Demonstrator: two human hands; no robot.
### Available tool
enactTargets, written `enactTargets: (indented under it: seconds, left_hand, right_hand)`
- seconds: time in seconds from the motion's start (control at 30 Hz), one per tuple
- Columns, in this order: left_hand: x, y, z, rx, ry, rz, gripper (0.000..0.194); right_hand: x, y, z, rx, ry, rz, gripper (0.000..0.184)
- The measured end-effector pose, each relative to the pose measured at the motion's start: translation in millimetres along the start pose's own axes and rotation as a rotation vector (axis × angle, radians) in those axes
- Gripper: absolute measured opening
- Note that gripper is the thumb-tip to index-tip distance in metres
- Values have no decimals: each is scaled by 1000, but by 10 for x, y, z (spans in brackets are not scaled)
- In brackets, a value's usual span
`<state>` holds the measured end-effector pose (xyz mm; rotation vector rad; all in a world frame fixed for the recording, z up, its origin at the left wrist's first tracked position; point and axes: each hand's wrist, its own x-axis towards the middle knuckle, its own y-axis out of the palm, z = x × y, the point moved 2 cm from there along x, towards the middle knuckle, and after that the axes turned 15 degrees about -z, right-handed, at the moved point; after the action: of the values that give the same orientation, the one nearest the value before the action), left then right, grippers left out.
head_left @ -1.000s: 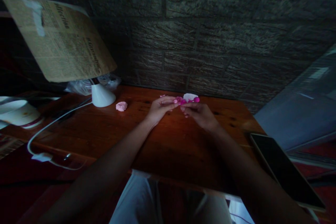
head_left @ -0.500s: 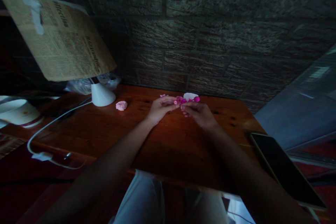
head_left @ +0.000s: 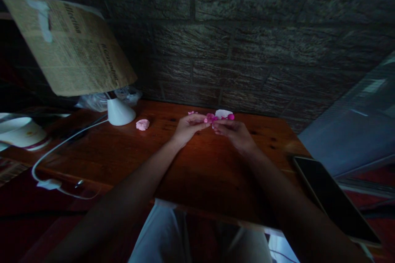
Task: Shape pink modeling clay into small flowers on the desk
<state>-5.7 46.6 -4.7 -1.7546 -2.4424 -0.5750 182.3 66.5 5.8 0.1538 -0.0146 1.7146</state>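
Observation:
My left hand (head_left: 189,128) is over the far middle of the table, thumb and fingers pinched on a small pink petal-like piece (head_left: 210,117). From the other side my right hand (head_left: 235,132) meets it, its fingertips closed at the same magenta piece. Exactly what lies between the right fingertips is partly hidden. Just behind the hands are a white rounded item (head_left: 223,113) and a round magenta bit (head_left: 231,116). Another bit of pink material (head_left: 192,112) shows behind the left hand. Off to the left sits a pale pink crumpled lump (head_left: 142,124).
A lamp with a newsprint shade (head_left: 83,49) and white base (head_left: 119,113) stands at the left, its white cord (head_left: 70,135) hanging over the edge. A paper cup (head_left: 24,132) is farther left. A dark-screened phone (head_left: 335,197) lies at the right. A brick wall (head_left: 197,41) borders the wooden table (head_left: 135,158).
My right fingers have shifted slightly and curled in closer at the pink piece. The left hand holds nearly the same place.

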Motion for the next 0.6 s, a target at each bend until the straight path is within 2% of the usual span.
enactTargets:
  seconds: [0.37, 0.6]
  left_hand:
    - [5, -7, -11, 17, 0, -22, 30]
    - [6, -9, 0, 25, -21, -49, 28]
  right_hand:
    - [-38, 50, 57, 12, -4, 24, 38]
    - [-33, 63, 87, -4, -118, 3, 28]
